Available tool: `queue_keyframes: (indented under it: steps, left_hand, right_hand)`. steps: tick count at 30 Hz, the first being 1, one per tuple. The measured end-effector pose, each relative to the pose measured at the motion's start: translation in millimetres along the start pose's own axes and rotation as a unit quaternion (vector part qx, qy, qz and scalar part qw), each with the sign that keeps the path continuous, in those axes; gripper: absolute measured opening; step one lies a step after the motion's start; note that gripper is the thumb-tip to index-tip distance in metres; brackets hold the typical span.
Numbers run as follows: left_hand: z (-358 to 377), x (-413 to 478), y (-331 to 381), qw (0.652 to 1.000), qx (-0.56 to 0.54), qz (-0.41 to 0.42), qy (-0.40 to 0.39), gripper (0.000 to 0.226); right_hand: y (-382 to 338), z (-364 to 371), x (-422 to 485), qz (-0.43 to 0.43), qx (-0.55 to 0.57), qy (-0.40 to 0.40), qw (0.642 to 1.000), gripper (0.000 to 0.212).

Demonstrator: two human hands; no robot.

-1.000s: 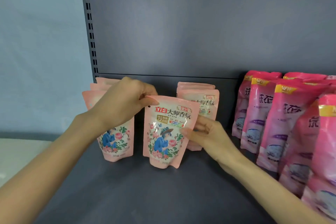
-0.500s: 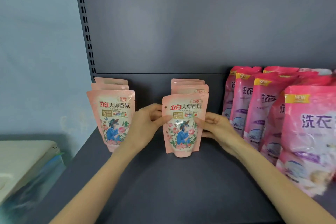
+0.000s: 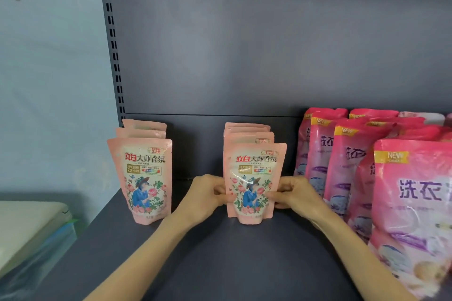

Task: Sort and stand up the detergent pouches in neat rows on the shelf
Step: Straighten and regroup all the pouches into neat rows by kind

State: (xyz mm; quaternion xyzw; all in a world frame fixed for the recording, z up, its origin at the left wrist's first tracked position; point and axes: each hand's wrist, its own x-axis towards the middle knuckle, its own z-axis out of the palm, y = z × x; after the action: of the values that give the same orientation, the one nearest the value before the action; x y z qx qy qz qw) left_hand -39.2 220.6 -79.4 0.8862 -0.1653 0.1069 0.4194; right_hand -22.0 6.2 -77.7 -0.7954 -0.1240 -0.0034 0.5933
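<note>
Pouch held: the front pouch (image 3: 254, 183), pale pink with a rose print and a figure in blue, stands upright at the head of the middle row, its base on the shelf (image 3: 220, 256).
Left hand: the left hand (image 3: 205, 195) pinches the pouch's left edge about halfway up, fingers curled in against it.
Right hand: the right hand (image 3: 298, 194) pinches the right edge at the same height, thumb laid on the printed face and the other fingers curled beside it.
Middle row: more pale pink pouches (image 3: 248, 133) stand close behind the held one, only their tops showing, one above the other.
Left row: three pouches of the same print (image 3: 143, 178) stand in file near the shelf's left end, well apart from the middle row; the front one leans a little.
Right rows: bright pink pouches (image 3: 411, 203) with yellow NEW tags and purple lettering stand in files just right of the right hand; the nearest fills the lower right corner.
Back panel: the dark grey back panel (image 3: 244, 44) rises behind all the rows.
Upright: a slotted upright (image 3: 113, 56) runs up the panel's left edge.
Wall: a pale blue wall (image 3: 49, 80) lies left of the upright.
Low left: a cream-coloured thing (image 3: 29, 222) lies over something bluish and see-through, too blurred to tell.
</note>
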Motion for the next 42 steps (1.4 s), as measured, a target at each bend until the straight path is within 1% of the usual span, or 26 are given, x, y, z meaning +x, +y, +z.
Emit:
queue_keyframes:
  steps: [4, 9, 13, 17, 19, 20, 22, 25, 26, 28, 29, 31, 33, 36, 38, 40, 42]
  left_hand:
    - [13.1, 5.2, 0.8, 1.000, 0.009, -0.007, 0.026, 0.027]
    - [14.2, 4.0, -3.2, 0.998, 0.016, 0.000, 0.062, 0.024]
    - [12.8, 1.6, -4.5, 0.997, 0.033, 0.004, 0.066, 0.024]
    - [7.6, -7.2, -5.7, 0.998, 0.057, -0.008, 0.037, 0.021]
    - [4.6, -16.8, -4.4, 0.997, 0.082, -0.010, 0.014, 0.024]
    - [2.6, -23.4, -2.6, 0.995, 0.104, 0.000, 0.005, 0.028]
    - [-1.1, -37.9, 2.1, 0.981, 0.195, 0.022, -0.004, 0.039]
    - [-5.9, -61.3, 6.0, 0.931, 0.362, 0.042, -0.017, 0.056]
    - [-7.7, -69.1, 5.6, 0.917, 0.397, 0.038, -0.023, 0.065]
    - [-12.9, -84.4, 5.4, 0.899, 0.437, 0.036, -0.008, 0.081]
    - [-16.1, -91.4, 4.6, 0.889, 0.456, 0.044, 0.008, 0.079]
    - [-24.1, -107.1, 3.8, 0.874, 0.484, 0.038, 0.032, 0.068]
    - [-33.5, -121.8, 2.5, 0.872, 0.488, 0.024, 0.033, 0.064]
    - [-51.6, -141.1, -1.8, 0.858, 0.510, 0.019, 0.062, 0.065]
    - [-67.8, -150.8, -4.5, 0.851, 0.520, 0.008, 0.072, 0.067]
    - [-84.8, -159.0, -7.9, 0.845, 0.529, -0.004, 0.082, 0.065]
    - [-101.8, -164.7, -11.7, 0.840, 0.535, -0.017, 0.090, 0.064]
  right_hand:
    - [2.7, -7.4, 2.3, 0.006, 0.012, 0.020, 1.000, 0.018]
    - [5.4, -2.1, 2.9, 0.003, 0.033, 0.025, 0.999, 0.017]
    - [7.7, -2.2, 3.4, 0.004, 0.023, 0.023, 0.999, 0.013]
    - [7.3, -3.8, -1.3, 0.011, -0.039, 0.005, 0.999, 0.007]
    - [9.2, -4.9, -7.5, 0.008, -0.128, -0.012, 0.992, 0.010]
    - [10.4, -5.3, -11.8, 0.003, -0.180, -0.018, 0.984, 0.017]
    - [8.5, -5.1, -25.5, -0.015, -0.265, -0.026, 0.964, 0.036]
    - [0.5, 0.4, -52.9, -0.057, -0.361, -0.013, 0.931, 0.057]
    - [-1.7, 3.7, -62.0, -0.059, -0.395, -0.010, 0.917, 0.064]
    - [-5.2, 11.4, -79.1, -0.040, -0.464, -0.009, 0.885, 0.075]
    - [-7.0, 14.8, -87.2, -0.034, -0.491, -0.005, 0.871, 0.079]
    - [-9.4, 22.8, -100.0, -0.042, -0.525, 0.004, 0.850, 0.089]
    - [-12.3, 31.9, -107.7, -0.066, -0.556, 0.012, 0.828, 0.101]
    - [-16.7, 46.4, -110.5, -0.118, -0.587, 0.036, 0.800, 0.099]
    - [-23.1, 56.9, -107.8, -0.158, -0.588, 0.065, 0.791, 0.095]
    - [-31.5, 67.1, -104.1, -0.167, -0.604, 0.070, 0.776, 0.090]
    - [-39.5, 76.5, -99.8, -0.179, -0.617, 0.082, 0.762, 0.079]
